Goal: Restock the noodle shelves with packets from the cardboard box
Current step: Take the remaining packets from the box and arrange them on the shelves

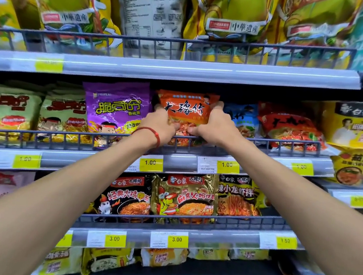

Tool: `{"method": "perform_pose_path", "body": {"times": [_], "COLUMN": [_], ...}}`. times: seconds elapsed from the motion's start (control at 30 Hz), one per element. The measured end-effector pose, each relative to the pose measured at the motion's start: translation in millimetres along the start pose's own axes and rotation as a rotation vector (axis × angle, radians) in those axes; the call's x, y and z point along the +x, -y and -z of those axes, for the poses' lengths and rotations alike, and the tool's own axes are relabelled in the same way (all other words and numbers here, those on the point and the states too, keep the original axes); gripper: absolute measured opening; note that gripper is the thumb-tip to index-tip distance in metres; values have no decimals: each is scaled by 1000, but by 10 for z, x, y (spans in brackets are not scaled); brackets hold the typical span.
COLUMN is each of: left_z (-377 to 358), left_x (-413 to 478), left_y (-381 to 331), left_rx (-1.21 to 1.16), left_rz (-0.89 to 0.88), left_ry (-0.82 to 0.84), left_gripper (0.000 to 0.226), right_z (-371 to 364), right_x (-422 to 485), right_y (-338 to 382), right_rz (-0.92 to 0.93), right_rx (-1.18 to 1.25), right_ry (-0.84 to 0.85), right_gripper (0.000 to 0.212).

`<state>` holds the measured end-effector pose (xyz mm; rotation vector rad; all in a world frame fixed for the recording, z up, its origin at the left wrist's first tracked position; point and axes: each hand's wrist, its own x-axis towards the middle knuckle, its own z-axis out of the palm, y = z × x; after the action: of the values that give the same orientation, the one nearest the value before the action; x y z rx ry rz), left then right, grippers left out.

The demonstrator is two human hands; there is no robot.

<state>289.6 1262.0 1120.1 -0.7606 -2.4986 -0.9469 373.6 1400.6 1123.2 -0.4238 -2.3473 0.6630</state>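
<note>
— Where's the orange packet?
— Upright just behind the rail, about midway along it, with its bottom edge hidden by the bars
— Who has it?
— Both hands, reaching in over the rail. The left hand is clamped on the packet's left side, fingers curled behind it and thumb on the front, just above the rail. The right hand grips the right side the same way, with a fingertip up at the top corner
— Anything on the wrists?
— A red bracelet on the left one, level with the rail
— What else stands behind that rail?
— A purple packet further left along it, and green packets at its left end. A blue packet and a red packet sit toward its right end
— And under the rail?
— Yellow price tags reading 1.00, on the strip just below it
</note>
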Motion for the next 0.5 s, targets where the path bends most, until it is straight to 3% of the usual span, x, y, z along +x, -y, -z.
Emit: {"method": "perform_pose_path", "body": {"times": [0.1, 0.2, 0.33, 0.4, 0.5], "left_z": [4, 24, 56, 68, 107], "left_x": [-36, -120, -231, -251, -244], "left_y": [8, -17, -61, -51, -14], "left_rx": [-55, -112, -164, -167, -114], "left_rz": [-5, -20, -28, -35, -75], "left_ry": [-54, -144, -228, -237, -245], "left_gripper": [49, 58, 69, 67, 55], "right_z": [15, -3, -75, -82, -29], "right_x": [-31, -139, -304, -320, -243], "right_y": [-8, -44, -62, -25, 26], "right_rz": [0, 39, 186, 160, 23], "right_rx": [37, 11, -97, -93, -79], "right_ry": [5, -140, -325, -290, -173], "right_gripper": [75, 82, 55, 57, 82]}}
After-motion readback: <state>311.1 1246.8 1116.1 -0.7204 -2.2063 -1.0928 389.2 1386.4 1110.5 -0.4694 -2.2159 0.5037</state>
